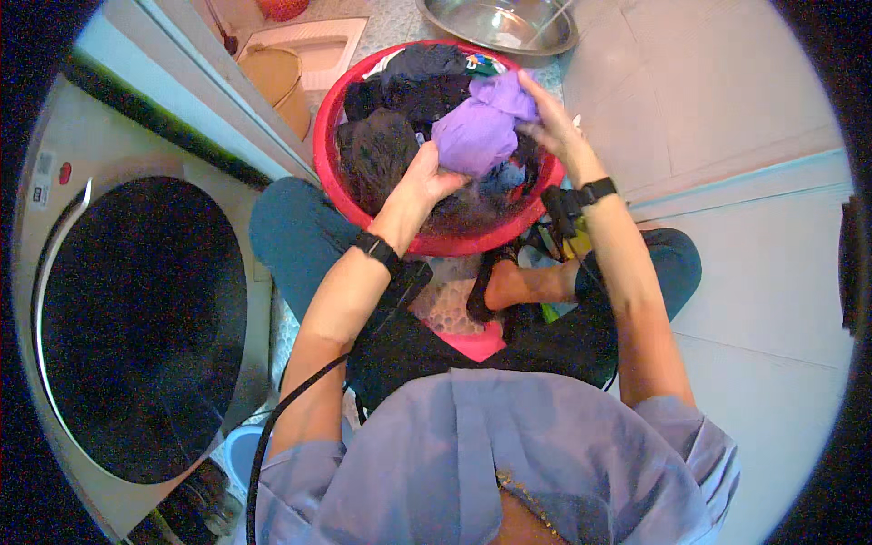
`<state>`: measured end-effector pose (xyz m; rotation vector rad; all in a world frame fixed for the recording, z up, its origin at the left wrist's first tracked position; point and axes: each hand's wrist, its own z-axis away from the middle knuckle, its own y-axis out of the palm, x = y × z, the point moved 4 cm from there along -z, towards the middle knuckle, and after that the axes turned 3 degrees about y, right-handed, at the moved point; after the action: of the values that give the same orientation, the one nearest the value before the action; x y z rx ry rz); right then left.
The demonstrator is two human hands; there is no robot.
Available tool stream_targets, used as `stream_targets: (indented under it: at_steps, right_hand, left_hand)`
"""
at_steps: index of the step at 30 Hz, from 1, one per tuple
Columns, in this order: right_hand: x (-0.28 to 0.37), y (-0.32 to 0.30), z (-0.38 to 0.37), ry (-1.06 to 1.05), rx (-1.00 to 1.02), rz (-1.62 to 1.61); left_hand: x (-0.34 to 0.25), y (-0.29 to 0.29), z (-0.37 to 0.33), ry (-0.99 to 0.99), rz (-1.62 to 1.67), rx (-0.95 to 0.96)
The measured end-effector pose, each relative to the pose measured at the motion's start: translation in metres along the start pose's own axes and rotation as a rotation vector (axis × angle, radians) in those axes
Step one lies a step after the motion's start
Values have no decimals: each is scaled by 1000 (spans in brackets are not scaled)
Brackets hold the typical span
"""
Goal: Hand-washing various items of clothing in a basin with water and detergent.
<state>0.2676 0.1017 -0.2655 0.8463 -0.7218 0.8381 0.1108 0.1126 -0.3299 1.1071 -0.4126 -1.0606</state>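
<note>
A purple cloth [474, 136] is stretched between my two hands, above a round red basin [324, 154]. My left hand [427, 174] grips its lower left side, thumb pointing inward. At the upper right end, my right hand [552, 125] is closed on the bunched part of the cloth. Dark wet clothes [377, 150] fill the basin below, along with murky water [463, 213] near its front rim. A small patterned piece of fabric shows at the far rim. Whatever lies directly under the purple cloth is hidden.
A metal bowl [509, 25] stands beyond the basin. Far left are a squat toilet [313, 45] and a tan bucket [277, 86]. A washing machine with a dark round door [141, 327] is at my left, a blue tub [243, 454] near it. Tiled wall [708, 91] rises on the right.
</note>
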Motion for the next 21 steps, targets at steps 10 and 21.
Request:
stream_targets:
  at_steps: [10, 21]
  right_hand:
    - [-83, 22, -9, 99, 335, -669]
    - [-29, 35, -9, 116, 175, 13]
  left_hand:
    - [-4, 29, 14, 58, 259, 70]
    - [3, 18, 18, -46, -521, 98]
